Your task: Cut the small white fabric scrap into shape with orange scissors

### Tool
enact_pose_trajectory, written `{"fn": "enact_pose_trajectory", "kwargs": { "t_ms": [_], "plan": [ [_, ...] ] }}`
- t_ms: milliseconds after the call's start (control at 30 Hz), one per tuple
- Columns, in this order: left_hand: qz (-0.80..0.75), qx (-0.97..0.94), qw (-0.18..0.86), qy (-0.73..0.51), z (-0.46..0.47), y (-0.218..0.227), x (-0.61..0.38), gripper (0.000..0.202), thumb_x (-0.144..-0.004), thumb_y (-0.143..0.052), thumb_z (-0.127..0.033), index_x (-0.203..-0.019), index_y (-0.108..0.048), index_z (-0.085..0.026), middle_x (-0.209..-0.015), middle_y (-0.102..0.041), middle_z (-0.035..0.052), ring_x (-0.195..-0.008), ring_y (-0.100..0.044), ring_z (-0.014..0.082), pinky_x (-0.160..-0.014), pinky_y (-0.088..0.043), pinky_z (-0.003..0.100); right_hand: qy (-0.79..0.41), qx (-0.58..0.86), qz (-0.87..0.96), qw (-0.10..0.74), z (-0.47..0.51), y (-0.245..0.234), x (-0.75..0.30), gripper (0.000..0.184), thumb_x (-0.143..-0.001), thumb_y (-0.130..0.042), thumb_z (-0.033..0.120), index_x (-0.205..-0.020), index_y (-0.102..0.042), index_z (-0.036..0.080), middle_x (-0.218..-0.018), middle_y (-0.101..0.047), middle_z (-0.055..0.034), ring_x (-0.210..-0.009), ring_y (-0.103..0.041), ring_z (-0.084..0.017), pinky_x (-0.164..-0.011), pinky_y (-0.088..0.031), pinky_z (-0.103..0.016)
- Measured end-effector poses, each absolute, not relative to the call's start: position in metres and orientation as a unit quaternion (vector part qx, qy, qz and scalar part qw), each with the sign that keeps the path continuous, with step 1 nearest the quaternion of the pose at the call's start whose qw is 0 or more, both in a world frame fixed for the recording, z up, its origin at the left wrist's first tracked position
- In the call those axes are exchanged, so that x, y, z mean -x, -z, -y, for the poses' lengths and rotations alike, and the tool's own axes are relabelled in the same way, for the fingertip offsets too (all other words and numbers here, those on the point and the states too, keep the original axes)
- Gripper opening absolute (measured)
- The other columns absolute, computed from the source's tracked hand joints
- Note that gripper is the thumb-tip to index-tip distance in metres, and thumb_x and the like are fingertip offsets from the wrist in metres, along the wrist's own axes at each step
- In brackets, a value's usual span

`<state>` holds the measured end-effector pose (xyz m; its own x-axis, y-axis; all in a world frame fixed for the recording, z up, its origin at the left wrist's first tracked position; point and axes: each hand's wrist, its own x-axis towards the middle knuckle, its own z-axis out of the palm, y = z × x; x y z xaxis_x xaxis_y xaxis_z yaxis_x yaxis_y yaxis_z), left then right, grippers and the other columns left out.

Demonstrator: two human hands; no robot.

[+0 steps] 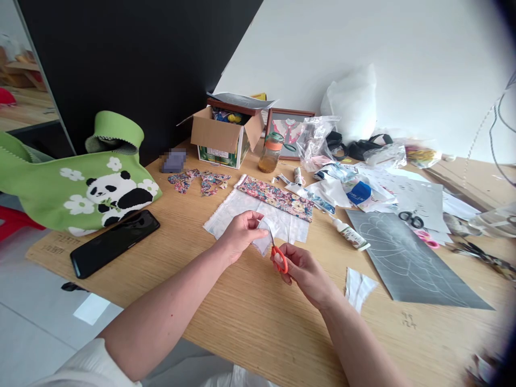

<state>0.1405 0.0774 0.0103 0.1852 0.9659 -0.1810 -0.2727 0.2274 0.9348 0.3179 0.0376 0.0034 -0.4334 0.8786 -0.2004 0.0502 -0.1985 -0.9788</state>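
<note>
My left hand [241,233] is closed in a pinch on a small piece of white fabric [263,243], held just above the wooden table [250,312]. My right hand [303,269] grips small scissors with orange handles [279,257], and their blades point up into the white piece. Just behind my hands a larger sheet of white fabric [237,212] lies flat, with a strip of floral fabric [276,196] along its far edge.
A black phone [115,242] and a green panda bag [80,188] lie left. A cardboard box [223,134], jar [271,153] and floral scraps [199,180] sit behind. At right lie a glue bottle [349,233], grey sheet [407,258], white cut piece [358,287] and black scissors [411,218].
</note>
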Motion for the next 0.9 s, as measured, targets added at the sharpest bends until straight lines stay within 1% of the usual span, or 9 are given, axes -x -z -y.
{"fn": "enact_pose_trajectory", "kwargs": {
  "t_ms": [400, 667, 900],
  "plan": [
    [-0.427, -0.395, 0.660, -0.476, -0.0775, -0.0107, -0.1405, 0.048, -0.054, -0.077, -0.024, -0.096, -0.055, -0.013, -0.074, -0.060, 0.0000, -0.060, -0.053, 0.0093, -0.057, -0.039, 0.021, -0.636, 0.435, 0.552, 0.320, -0.0384, -0.0035, -0.3173, 0.044, -0.076, -0.071, 0.056, -0.071, -0.052, 0.017, -0.064, -0.046, 0.0035, -0.051, -0.037, -0.007, -0.047, -0.030, -0.022],
    [-0.433, -0.409, 0.652, -0.469, -0.0783, -0.0093, -0.1406, 0.046, -0.055, -0.075, -0.024, -0.096, -0.056, -0.013, -0.074, -0.060, 0.0006, -0.061, -0.054, 0.0104, -0.059, -0.039, 0.023, -0.659, 0.421, 0.538, 0.315, -0.0372, -0.0079, -0.3168, 0.043, -0.076, -0.072, 0.055, -0.072, -0.053, 0.017, -0.070, -0.050, 0.0009, -0.053, -0.039, -0.007, -0.048, -0.031, -0.023],
    [-0.431, -0.412, 0.653, -0.467, -0.0784, -0.0079, -0.1407, 0.047, -0.055, -0.076, -0.023, -0.096, -0.056, -0.013, -0.075, -0.060, 0.0009, -0.063, -0.055, 0.0108, -0.061, -0.039, 0.024, -0.656, 0.426, 0.540, 0.312, -0.0368, -0.0081, -0.3173, 0.043, -0.077, -0.070, 0.056, -0.073, -0.053, 0.016, -0.069, -0.050, 0.0014, -0.052, -0.039, -0.007, -0.048, -0.030, -0.023]
  ]
}}
